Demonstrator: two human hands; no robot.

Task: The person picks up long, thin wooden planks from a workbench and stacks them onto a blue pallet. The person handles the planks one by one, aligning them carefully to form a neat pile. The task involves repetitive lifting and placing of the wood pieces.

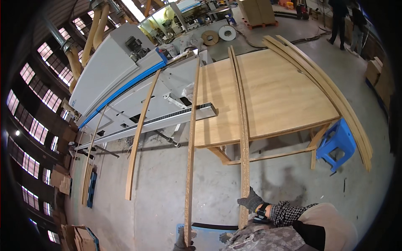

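Note:
My right hand [251,200], in a dark grey glove, is closed around the near end of a long, narrow wooden board [244,154]. That board runs away from me across a plywood-topped table [284,92], with another narrow edge close beside it. At the lower edge my left hand [182,241], also gloved, grips the near end of a second long board [189,188], its fingers partly cut off by the picture's edge. This second board reaches over a grey machine's rail [205,111] at its far part. Further left, a third board [138,146] leans across the same rail.
A large grey machine [113,62] with a blue strip stands at the left. Several long boards [335,94] lie along the table's right side, above a blue plastic stool [338,144]. Stacked boards [87,184] stand at far left. Two people [339,23] are at the far right.

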